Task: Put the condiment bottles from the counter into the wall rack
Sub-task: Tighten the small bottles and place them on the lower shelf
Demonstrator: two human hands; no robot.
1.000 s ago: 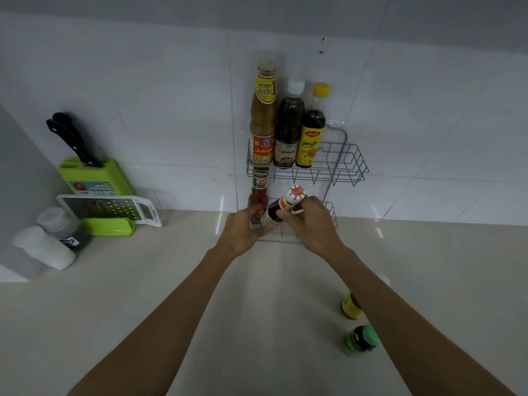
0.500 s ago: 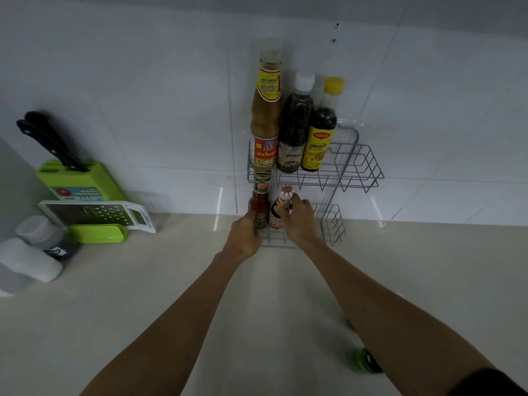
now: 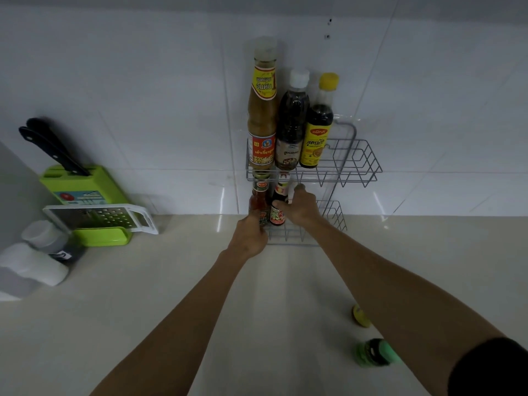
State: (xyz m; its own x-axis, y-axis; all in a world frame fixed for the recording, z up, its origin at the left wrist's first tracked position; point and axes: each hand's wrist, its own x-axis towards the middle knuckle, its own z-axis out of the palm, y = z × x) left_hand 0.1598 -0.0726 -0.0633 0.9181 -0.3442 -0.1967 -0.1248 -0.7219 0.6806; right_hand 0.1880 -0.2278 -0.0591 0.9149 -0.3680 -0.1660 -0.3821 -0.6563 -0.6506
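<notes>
A two-tier wire wall rack [image 3: 363, 164] hangs on the tiled wall. Its upper shelf holds three tall bottles: a tan sauce bottle [image 3: 262, 110], a dark bottle with a white cap [image 3: 293, 124] and a dark bottle with a yellow cap [image 3: 318, 127]. On the lower shelf stand a red chili sauce bottle [image 3: 259, 202] and, upright beside it, a small dark bottle with a red label [image 3: 278, 207]. My right hand [image 3: 301, 208] wraps the small dark bottle. My left hand [image 3: 250, 237] rests against the chili bottle's base.
Two small bottles stand on the counter at the right: a yellow-lidded one [image 3: 360, 315] and a green-capped one [image 3: 375, 352], partly hidden by my right arm. At left are a green knife block [image 3: 83, 187], a grater [image 3: 100, 217] and two white-capped containers [image 3: 34, 262].
My right hand has carried the small dark bottle from a tilt in front of the rack into the lower shelf and stood it upright. My left hand stays by the chili bottle.
</notes>
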